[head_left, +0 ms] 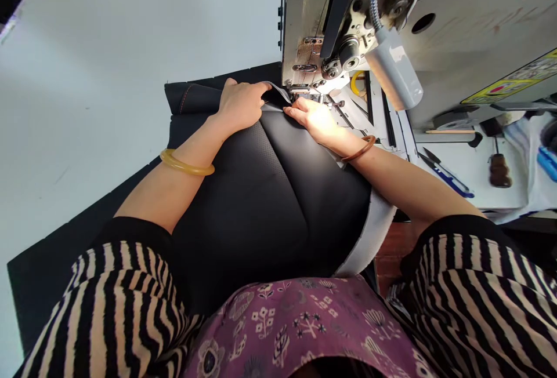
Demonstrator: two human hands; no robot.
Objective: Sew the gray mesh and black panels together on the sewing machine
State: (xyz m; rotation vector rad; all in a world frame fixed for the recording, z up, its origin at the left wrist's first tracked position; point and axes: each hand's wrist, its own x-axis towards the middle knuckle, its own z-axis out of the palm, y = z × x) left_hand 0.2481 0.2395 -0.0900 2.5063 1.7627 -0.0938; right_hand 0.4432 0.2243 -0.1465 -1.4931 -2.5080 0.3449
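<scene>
A large black leather piece (243, 210), with a perforated strip and seams, spreads over the table and down to my lap. My left hand (243, 102) is closed on a raised edge of it, left of the presser foot; a grey underside shows there. Fingers bent and pressed together, my right hand (315, 120) grips the leather's edge right at the foot of the sewing machine (304, 42). The needle is mostly hidden behind the machine head and the fingers. A light-coloured backing (369, 233) shows along the leather's right border.
A grey lamp (395, 68) on a flexible neck shines on the stitching area. To the right lie blue-handled snips (448, 175), a wooden-handled tool (499, 169) and a white cloth (520, 140). The white tabletop (130, 24) extends left. A yellow ring (357, 83) sits behind the foot.
</scene>
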